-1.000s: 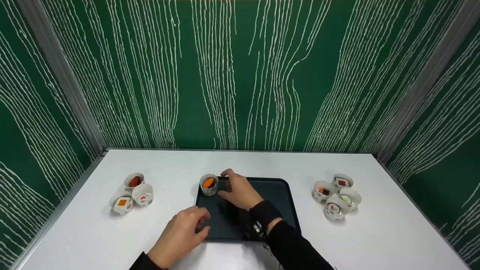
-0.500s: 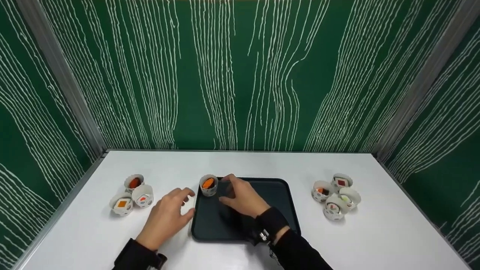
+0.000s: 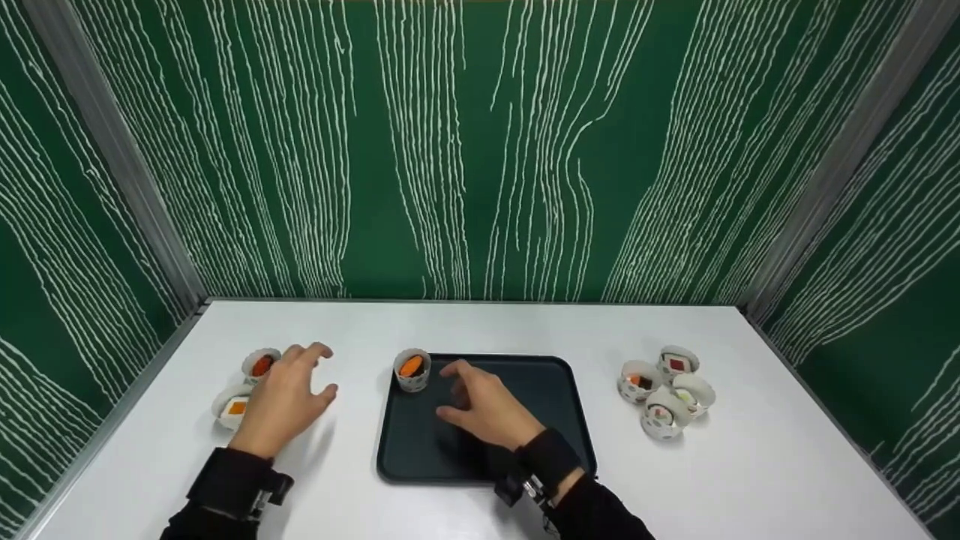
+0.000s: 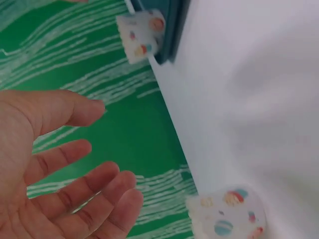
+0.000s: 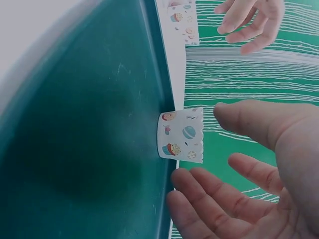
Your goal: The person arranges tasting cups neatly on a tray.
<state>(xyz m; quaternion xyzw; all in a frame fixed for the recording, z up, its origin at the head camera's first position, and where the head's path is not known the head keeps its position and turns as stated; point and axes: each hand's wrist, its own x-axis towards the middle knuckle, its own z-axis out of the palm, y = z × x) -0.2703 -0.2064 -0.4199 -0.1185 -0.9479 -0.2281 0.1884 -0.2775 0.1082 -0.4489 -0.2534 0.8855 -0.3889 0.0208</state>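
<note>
From where the wearer looks down, the right hand (image 3: 491, 405) hovers over the dark tray (image 3: 420, 442) with its fingers loosely bent and nothing in its grasp; the sushi cup (image 3: 412, 383) stands on the tray's far left corner, just left of those fingertips and apart from them. The left hand (image 3: 283, 401) is released too, thumb and fingers spread over the counter (image 3: 720, 480), right by the red-topped cup (image 3: 252, 370) and the orange-square cup (image 3: 222, 411), partly covering them from sight. Well over to the right sits a cluster of four cups (image 3: 664, 425). From the left wrist, that hand's fingers hold nothing, a blurred cup (image 4: 229, 214) stands low at the edge, and I can't tell which it is; the tray's corner and sushi cup are farther off, at the top. From the right wrist, the sushi cup shows through the gap between thumb and fingers, with the left hand beyond.
</note>
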